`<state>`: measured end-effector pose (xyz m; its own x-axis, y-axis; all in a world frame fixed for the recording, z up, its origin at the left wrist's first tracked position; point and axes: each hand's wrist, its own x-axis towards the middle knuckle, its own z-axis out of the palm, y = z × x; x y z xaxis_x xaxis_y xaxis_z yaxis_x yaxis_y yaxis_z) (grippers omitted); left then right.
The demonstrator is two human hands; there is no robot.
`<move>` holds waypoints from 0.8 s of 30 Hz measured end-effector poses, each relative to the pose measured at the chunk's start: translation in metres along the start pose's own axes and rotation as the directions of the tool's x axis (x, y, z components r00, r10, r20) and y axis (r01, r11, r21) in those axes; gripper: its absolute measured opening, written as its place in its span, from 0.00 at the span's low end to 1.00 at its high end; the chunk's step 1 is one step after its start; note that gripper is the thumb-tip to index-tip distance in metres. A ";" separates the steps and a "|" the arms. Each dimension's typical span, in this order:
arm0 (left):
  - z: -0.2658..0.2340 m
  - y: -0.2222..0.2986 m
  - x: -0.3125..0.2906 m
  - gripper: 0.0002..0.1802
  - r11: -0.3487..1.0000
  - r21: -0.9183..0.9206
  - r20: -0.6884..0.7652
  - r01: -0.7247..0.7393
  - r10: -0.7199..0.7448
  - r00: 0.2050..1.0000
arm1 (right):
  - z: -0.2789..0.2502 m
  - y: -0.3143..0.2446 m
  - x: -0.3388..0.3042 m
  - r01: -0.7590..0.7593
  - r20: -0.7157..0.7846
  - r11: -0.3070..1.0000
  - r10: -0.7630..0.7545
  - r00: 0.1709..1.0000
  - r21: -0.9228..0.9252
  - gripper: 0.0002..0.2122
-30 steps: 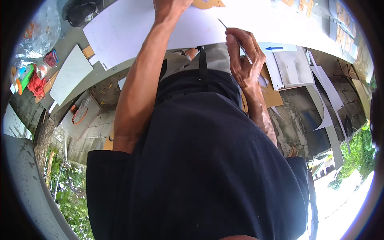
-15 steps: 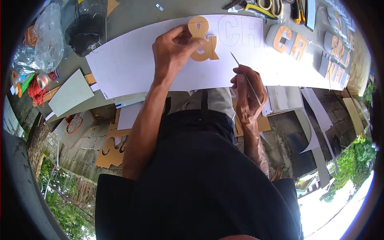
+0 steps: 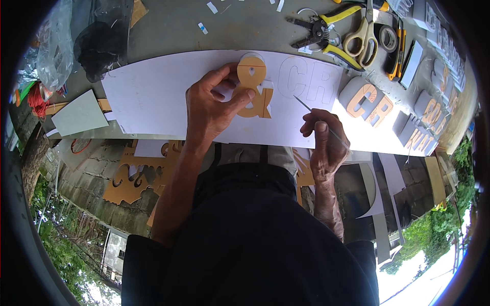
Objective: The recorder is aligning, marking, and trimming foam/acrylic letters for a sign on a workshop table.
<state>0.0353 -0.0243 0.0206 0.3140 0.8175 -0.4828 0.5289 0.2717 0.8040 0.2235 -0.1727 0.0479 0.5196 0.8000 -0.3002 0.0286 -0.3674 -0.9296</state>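
My left hand (image 3: 210, 104) pinches a tan ampersand-shaped cutout (image 3: 251, 71), thumb on its face and fingers curled behind its left side. White shows at the cutout's upper edge and through its gaps. Beneath lies a long white sheet (image 3: 153, 102) with pencilled letter outlines (image 3: 309, 79) just right of the cutout. In my right hand (image 3: 329, 140) is a thin pointed metal rod (image 3: 302, 103), held between closed fingers. Its tip points up and left, just below the outlines; I cannot tell whether it touches the sheet.
Wire strippers (image 3: 321, 33), scissors (image 3: 363, 43), a tape roll (image 3: 388, 38) and a cutter knife (image 3: 397, 56) lie at the back right. Tan-faced letter pieces (image 3: 370, 104) rest on the sheet's right. Plastic bags (image 3: 56, 51) crowd the far left, near red cord (image 3: 37, 99).
My view has shifted, so the table sits lower and more tools show at the back. The cutout has moved slightly away from the outlines. My right hand has turned a little, still holding the rod.
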 end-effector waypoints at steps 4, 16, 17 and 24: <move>0.000 0.005 0.001 0.25 0.999 -0.033 -0.023 0.035 -0.036 0.999 | -0.005 -0.006 0.015 -0.009 0.091 0.999 0.014 0.996 -0.049 0.10; 0.004 -0.010 -0.003 0.29 0.999 -0.001 -0.054 0.050 -0.050 0.997 | 0.000 -0.027 0.068 -0.041 0.203 0.984 0.076 0.976 -0.175 0.10; 0.003 -0.011 -0.004 0.29 0.999 0.015 -0.045 0.038 -0.037 0.998 | 0.002 -0.028 0.072 -0.049 0.239 0.982 0.092 0.967 -0.180 0.09; 0.004 -0.011 -0.006 0.29 1.000 0.022 -0.065 -0.004 0.006 0.998 | 0.012 -0.028 0.098 -0.028 0.412 0.980 0.109 0.904 -0.199 0.07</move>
<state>0.0313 -0.0345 0.0133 0.2652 0.8502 -0.4548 0.5452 0.2568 0.7980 0.2631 -0.0782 0.0420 0.1208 0.8789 -0.4614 0.1837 -0.4766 -0.8597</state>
